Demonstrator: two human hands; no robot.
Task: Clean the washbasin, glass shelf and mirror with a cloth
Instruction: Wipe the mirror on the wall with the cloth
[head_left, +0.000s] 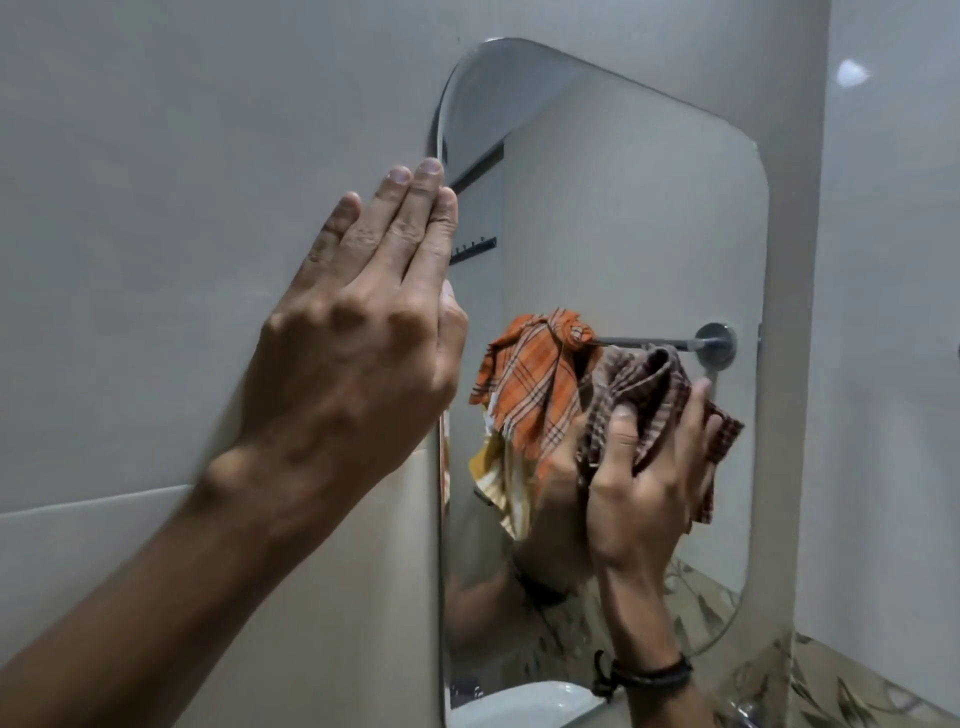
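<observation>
A tall mirror (623, 218) with rounded corners hangs on the grey tiled wall. My left hand (363, 332) lies flat with straight fingers against the wall, fingertips at the mirror's left edge. My right hand (644, 488) grips a bunched brown checked cloth (649, 395) and holds it against the mirror's lower middle. The glass reflects an orange checked cloth on a towel rail and the white washbasin (524, 701) at the bottom. The glass shelf is out of view.
Grey wall tiles (156, 208) fill the left side. A white corner wall (883, 312) stands right of the mirror, with patterned tiles (857, 686) below it. A dark band sits on my right wrist (649, 673).
</observation>
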